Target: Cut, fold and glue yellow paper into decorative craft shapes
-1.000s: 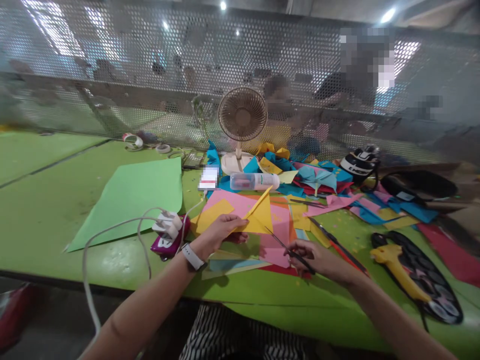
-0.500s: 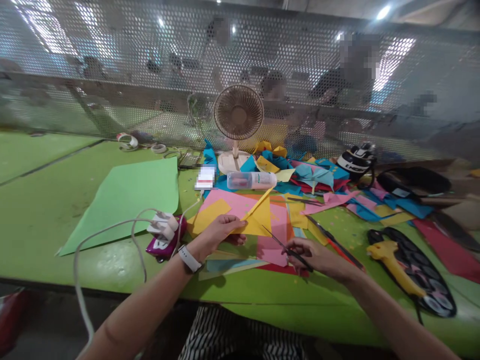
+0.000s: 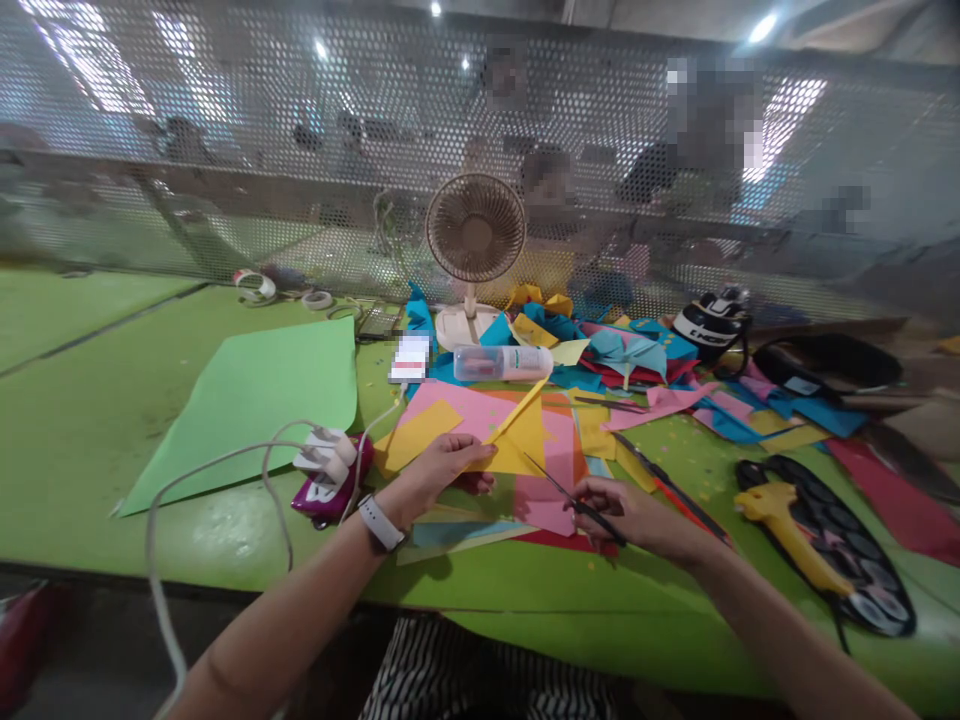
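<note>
My left hand [image 3: 450, 462], with a white watch on its wrist, pinches a folded strip of yellow paper [image 3: 519, 412] that points up and to the right. My right hand [image 3: 611, 510] grips dark scissors [image 3: 561, 488], their tips aimed up and left, a short way from the yellow strip. Beneath both hands lie pink paper [image 3: 480, 402], flat yellow sheets and orange paper. Pale blue paper [image 3: 457, 537] shows at the near edge of this stack. The fingertips of the left hand are partly hidden behind the paper.
A light green sheet [image 3: 277, 400] and a purple power strip [image 3: 330, 498] with white cables lie left. A small fan [image 3: 476, 230] and a clear bottle [image 3: 502, 362] stand beyond. Coloured scraps spread right, near a yellow glue gun [image 3: 802, 535] on a black palette [image 3: 885, 590]. A perforated screen closes the back.
Both hands stay nearly in place, with the yellow strip and the scissors still held. The view has shifted very slightly.
</note>
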The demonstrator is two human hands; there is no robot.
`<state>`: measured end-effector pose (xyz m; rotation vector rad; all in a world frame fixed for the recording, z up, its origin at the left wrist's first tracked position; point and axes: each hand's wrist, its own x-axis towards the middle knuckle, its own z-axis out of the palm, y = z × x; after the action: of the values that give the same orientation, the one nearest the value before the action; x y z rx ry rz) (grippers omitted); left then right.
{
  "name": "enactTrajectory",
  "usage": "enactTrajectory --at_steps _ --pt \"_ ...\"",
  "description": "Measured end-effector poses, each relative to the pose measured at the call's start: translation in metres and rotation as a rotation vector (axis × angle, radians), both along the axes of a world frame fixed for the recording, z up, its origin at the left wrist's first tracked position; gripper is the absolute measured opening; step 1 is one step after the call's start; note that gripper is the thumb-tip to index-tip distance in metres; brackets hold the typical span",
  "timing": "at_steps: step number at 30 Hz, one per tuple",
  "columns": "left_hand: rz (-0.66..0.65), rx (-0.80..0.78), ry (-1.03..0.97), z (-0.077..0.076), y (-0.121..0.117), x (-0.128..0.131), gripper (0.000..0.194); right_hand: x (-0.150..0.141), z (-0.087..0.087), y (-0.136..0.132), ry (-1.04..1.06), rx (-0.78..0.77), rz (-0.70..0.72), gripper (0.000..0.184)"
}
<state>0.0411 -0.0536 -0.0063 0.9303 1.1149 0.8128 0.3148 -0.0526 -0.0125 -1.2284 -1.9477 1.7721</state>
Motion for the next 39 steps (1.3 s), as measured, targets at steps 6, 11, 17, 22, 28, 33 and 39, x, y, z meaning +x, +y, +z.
enactTrajectory --at_steps 6,11,17,22,28,33,39 --pt "0.012 -0.001 0.000 0.000 0.000 0.001 0.033 -0.001 0.000 0.000 -0.023 0.011 -0.004 0.042" --pt "0.042 0.016 -0.002 0.000 0.000 0.001 0.032 -0.001 0.002 -0.002 -0.021 0.002 -0.015 0.041" --pt "0.023 0.018 -0.013 0.001 -0.001 0.001 0.029 -0.001 0.003 -0.002 -0.015 0.004 -0.012 0.037" --pt "0.010 0.014 -0.019 0.000 -0.001 0.001 0.029 -0.001 0.000 -0.002 -0.020 0.013 -0.021 0.035" --pt "-0.001 0.019 -0.017 -0.003 0.000 -0.001 0.031 -0.001 -0.003 -0.002 -0.006 -0.007 -0.032 0.034" --pt "-0.002 0.026 -0.020 -0.006 0.000 -0.002 0.031 0.000 -0.006 -0.002 0.011 -0.019 -0.041 0.035" --pt "0.003 0.030 -0.015 -0.007 0.001 -0.001 0.032 0.000 -0.011 -0.004 0.010 -0.018 -0.060 0.037"
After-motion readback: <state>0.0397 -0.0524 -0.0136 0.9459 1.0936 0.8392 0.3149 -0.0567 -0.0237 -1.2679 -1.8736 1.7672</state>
